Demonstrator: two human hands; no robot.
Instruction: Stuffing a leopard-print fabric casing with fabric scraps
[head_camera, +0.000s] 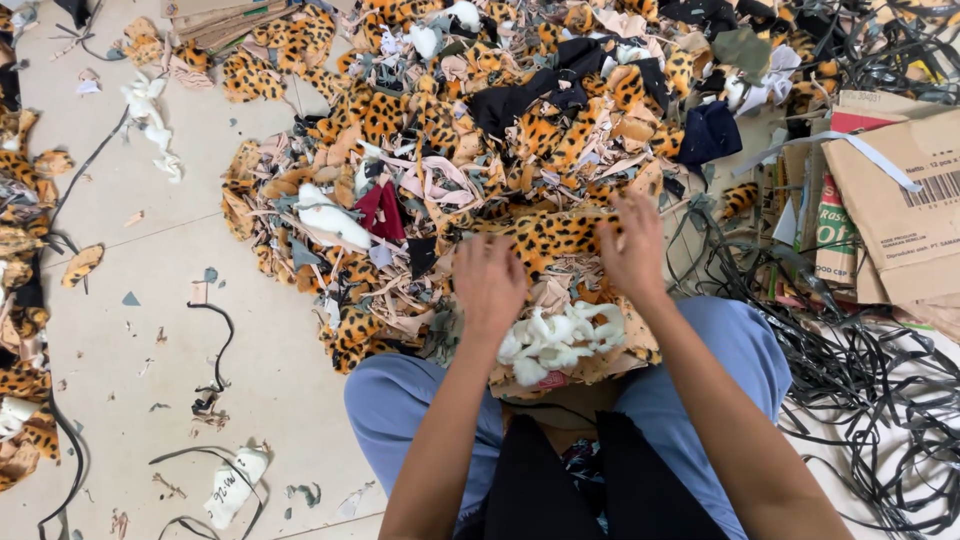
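Seen from above, a seated person's left hand (488, 285) and right hand (632, 245) both grasp a leopard-print fabric piece (555, 235) at the near edge of a scrap pile (400, 150) on the floor (150, 300), above white stuffing (555, 340).

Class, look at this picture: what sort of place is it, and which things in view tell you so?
Probably a workshop floor where fabric offcuts are sorted. A big heap of leopard-print scraps covers the floor, black strapping tangles beside flattened cardboard boxes, and both hands, left and right, rest on the scraps.
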